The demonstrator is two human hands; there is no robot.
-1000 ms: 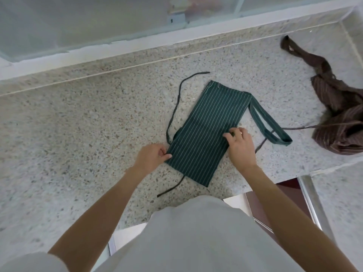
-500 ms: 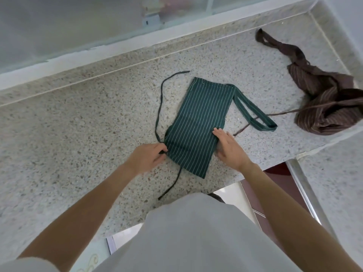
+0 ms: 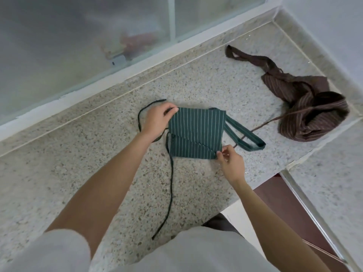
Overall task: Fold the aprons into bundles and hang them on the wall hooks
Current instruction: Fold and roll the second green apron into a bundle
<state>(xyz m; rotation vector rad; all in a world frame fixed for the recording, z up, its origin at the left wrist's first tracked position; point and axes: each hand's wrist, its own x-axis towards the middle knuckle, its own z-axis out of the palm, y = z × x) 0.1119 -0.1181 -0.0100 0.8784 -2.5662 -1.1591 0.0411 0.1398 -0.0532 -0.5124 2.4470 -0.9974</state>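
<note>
A green striped apron (image 3: pixel 196 130) lies folded into a small square on the speckled stone counter (image 3: pixel 78 154). Its neck loop (image 3: pixel 245 137) sticks out to the right, and a dark tie string (image 3: pixel 171 183) trails toward me. My left hand (image 3: pixel 156 119) grips the square's far left corner. My right hand (image 3: pixel 230 163) pinches the near right corner. A brown striped apron (image 3: pixel 306 107) sits crumpled at the right end of the counter, and its thin strap (image 3: pixel 275 119) runs toward the green one.
A frosted sliding window (image 3: pixel 88 46) with a white sill runs along the back of the counter. A white wall (image 3: pixel 334 26) closes the right corner. The counter's front edge drops to a dark red cabinet (image 3: pixel 290 209) at lower right.
The long green strip has been folded in half into a short square. My left hand moved up to its far left corner; my right hand moved to the near right corner.
</note>
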